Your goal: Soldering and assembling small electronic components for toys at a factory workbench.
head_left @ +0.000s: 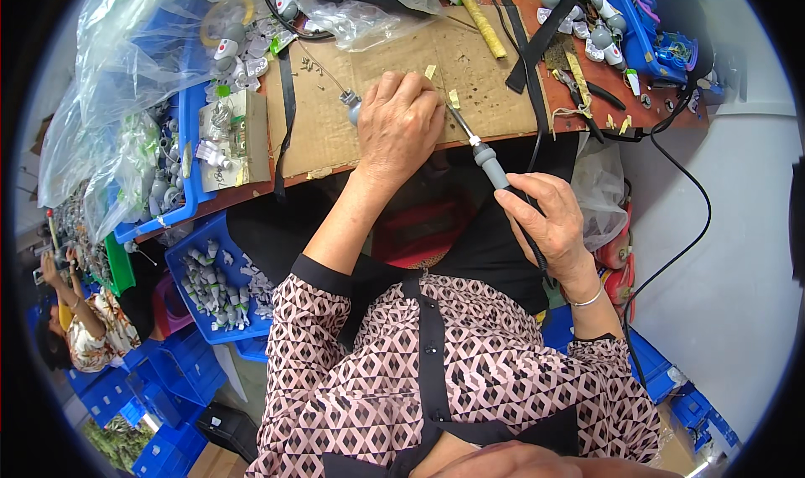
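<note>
Soldering iron point(490, 168), slim and straight, slants over the front edge of a cardboard sheet point(323, 147), its tip pointing up and to the left. A thin metal shaft leads into a white collar, then a smooth grey handle with a ribbed, thicker section, and a black cord point(706, 220) loops away to the right. The right hand point(547, 220) grips the handle's lower part between thumb and fingers, palm turned inward, a thin bangle point(589, 298) at the wrist.

The left hand point(401, 124) lies back upward over the cardboard, fingers curled under. Beside its outer edge shows a rounded grey part point(352, 109), partly hidden, with a thin wire running up and left; whether the fingers hold it I cannot tell.

The cardboard is matt tan, speckled with dark marks, and yellowish scraps point(454, 99) lie near the iron's tip. Crinkled clear plastic point(117, 75) drapes over a blue bin point(194, 142) at the left.
</note>
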`<state>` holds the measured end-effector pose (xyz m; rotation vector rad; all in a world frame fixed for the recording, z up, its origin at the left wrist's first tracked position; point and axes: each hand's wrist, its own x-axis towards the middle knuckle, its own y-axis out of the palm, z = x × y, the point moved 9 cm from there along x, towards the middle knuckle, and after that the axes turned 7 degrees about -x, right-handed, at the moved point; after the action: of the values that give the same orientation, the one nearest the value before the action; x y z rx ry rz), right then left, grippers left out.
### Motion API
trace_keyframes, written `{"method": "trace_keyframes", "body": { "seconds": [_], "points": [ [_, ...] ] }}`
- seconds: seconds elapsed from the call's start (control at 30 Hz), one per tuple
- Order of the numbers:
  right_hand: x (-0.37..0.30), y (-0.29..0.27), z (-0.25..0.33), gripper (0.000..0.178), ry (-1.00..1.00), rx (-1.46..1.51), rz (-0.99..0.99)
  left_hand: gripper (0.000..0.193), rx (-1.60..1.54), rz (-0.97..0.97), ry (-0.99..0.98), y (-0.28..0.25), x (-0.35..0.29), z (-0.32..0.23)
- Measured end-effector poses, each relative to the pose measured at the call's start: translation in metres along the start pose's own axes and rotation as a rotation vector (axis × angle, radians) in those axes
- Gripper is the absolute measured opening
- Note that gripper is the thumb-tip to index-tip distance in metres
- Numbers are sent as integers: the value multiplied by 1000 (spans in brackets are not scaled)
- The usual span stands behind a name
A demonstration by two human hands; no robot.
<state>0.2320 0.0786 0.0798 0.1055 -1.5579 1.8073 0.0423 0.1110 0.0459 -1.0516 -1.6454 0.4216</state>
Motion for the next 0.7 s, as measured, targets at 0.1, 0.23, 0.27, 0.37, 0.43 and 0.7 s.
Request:
{"method": "trace_keyframes", "body": {
  "seconds": [0.1,0.23,0.27,0.37,0.43,0.7],
  "points": [
    [1,-3,-1,44,14,8,-17,9,2,5,0,-1,1,-1],
    [1,-3,-3,44,28,-2,-13,9,5,11,-3,0,-1,0],
    [1,-2,-3,44,29,1,-6,9,4,11,-2,1,0,0],
    [1,-2,-2,44,29,7,-10,9,-2,10,-4,1,0,0],
    [1,-2,-2,44,24,10,-15,8,3,13,-7,1,0,1],
    [0,-4,-10,39,78,95,-55,8,4,9,-7,0,0,0]
  ]
}}
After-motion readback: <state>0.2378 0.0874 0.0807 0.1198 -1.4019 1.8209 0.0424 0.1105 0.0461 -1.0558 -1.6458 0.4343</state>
